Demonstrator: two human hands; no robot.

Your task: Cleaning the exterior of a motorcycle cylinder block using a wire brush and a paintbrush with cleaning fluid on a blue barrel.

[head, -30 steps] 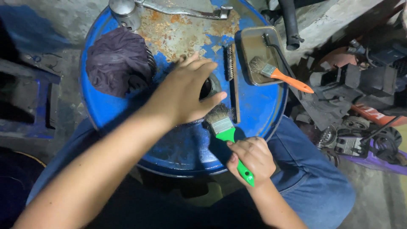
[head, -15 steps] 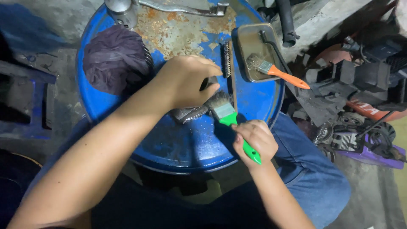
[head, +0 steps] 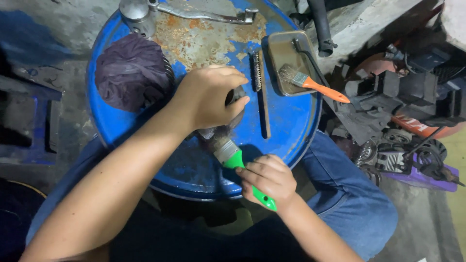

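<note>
A small metal part (head: 221, 127), judged rigid, heavy and likely greasy, is clamped from above by the closed left hand (head: 211, 97). The green-handled brush (head: 238, 162) is gripped mid-handle by the closed right hand (head: 267, 179); its light, stiff handle is best held there, bristles soft.

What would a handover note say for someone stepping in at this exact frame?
Left hand: clamped over a small dark metal part on the blue drum lid; most of the part is hidden.
Right hand: grips the green-handled brush, bristles pressed against the part's underside.
Nearby: wire brush, orange-handled brush resting in a shallow metal tray, dark rag.
Done: brushing underway; how clean the part is cannot be seen.
Left: probably more brushing.
</note>
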